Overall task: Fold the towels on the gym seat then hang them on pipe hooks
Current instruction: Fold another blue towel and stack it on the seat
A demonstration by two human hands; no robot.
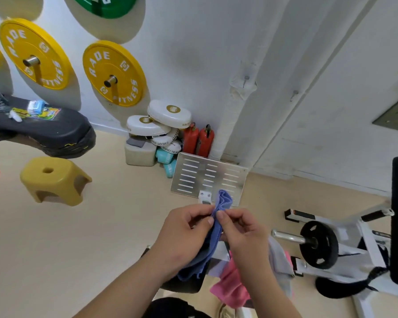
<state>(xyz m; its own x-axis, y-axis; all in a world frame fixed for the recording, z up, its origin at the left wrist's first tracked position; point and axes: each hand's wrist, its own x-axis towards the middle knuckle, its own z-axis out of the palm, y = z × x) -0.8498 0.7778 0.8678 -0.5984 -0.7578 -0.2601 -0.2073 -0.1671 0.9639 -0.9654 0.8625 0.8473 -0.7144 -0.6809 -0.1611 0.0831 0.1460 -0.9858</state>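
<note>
Head view: left hand (186, 235) and right hand (244, 232) hold the blue towel (223, 200) above the gym seat (184, 288), fingers (210, 220) clamped on its bunched edge; folding looks barely begun; next, draw the corners apart and double it.

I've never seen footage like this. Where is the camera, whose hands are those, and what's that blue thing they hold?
There is no machine here: a person wears one wide-angle camera on the head, looking down at their own hands. The left hand and the right hand both pinch the bunched top of a blue towel, which hangs down between them. Below, a pink towel and a grey towel lie draped, apparently on the dark gym seat. A yellow stool stands on the floor; yellow weight plates hang on the wall.
</note>
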